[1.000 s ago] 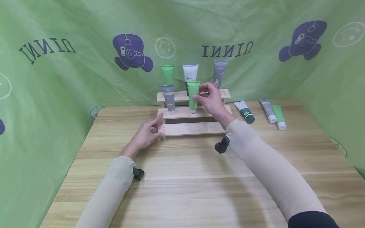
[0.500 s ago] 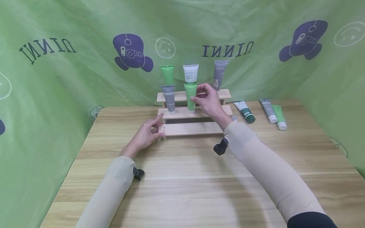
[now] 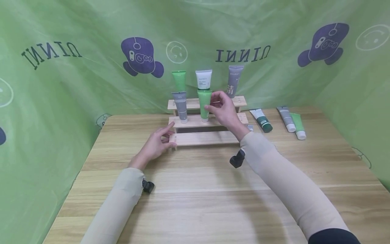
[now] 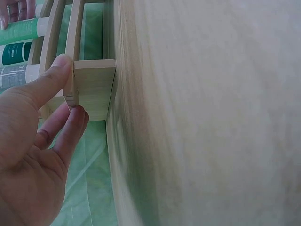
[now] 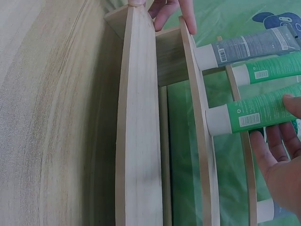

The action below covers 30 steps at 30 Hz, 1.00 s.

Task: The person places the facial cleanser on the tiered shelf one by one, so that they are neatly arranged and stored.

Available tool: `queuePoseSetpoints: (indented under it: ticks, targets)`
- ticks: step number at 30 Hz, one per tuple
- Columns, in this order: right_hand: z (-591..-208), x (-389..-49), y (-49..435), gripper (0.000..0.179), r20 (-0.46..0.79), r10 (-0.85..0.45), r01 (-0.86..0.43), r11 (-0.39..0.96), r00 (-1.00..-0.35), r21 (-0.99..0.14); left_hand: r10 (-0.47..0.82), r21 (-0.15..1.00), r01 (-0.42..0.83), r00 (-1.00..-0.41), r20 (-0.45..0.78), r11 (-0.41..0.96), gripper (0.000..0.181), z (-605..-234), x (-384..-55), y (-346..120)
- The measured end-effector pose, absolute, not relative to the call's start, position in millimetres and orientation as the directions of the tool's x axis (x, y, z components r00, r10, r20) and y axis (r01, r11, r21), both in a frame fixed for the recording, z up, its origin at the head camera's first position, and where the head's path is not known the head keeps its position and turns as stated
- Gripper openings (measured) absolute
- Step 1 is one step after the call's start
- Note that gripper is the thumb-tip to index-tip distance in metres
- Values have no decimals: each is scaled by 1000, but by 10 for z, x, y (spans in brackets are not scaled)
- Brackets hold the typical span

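My right hand (image 3: pixel 224 110) pinches a green tube (image 3: pixel 204 105) between thumb and fingers. The tube stands cap down on the middle step of a three-step wooden rack (image 3: pixel 207 137); in the right wrist view its white cap (image 5: pixel 218 120) meets the board. To its left on the same step is a grey tube (image 3: pixel 181 106). My left hand (image 3: pixel 155 144) grips the left end of the lowest step, thumb on top and fingers below in the left wrist view. On the top step stand another green tube (image 3: pixel 179 80), a white and dark green tube (image 3: pixel 203 79) and a purple-grey tube (image 3: pixel 234 81).
Right of the rack, a white and green tube (image 3: pixel 261 120), a grey tube (image 3: pixel 286 119) and a light green tube (image 3: pixel 298 126) lie on the wooden table (image 3: pixel 195 196). A printed green curtain (image 3: pixel 100 74) stands behind and at both sides.
My right hand has shifted the green tube slightly left along the middle step, in front of the white and dark green tube. The left hand has stayed on the rack.
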State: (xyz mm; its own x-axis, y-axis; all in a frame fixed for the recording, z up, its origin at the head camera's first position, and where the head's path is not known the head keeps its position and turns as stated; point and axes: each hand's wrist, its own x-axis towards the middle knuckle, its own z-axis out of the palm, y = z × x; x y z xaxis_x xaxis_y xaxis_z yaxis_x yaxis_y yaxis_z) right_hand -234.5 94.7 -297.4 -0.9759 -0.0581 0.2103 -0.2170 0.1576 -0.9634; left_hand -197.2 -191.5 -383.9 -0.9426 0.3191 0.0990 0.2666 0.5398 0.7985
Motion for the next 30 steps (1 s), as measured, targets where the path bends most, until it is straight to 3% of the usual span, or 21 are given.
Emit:
queuePoseSetpoints:
  ticks: [30]
  targets:
    - [-3003,-2268,1100,40,194,-112,-214,212,-975,-954,322,802,271,-941,104,533,94,-3839,-1957,-1914]
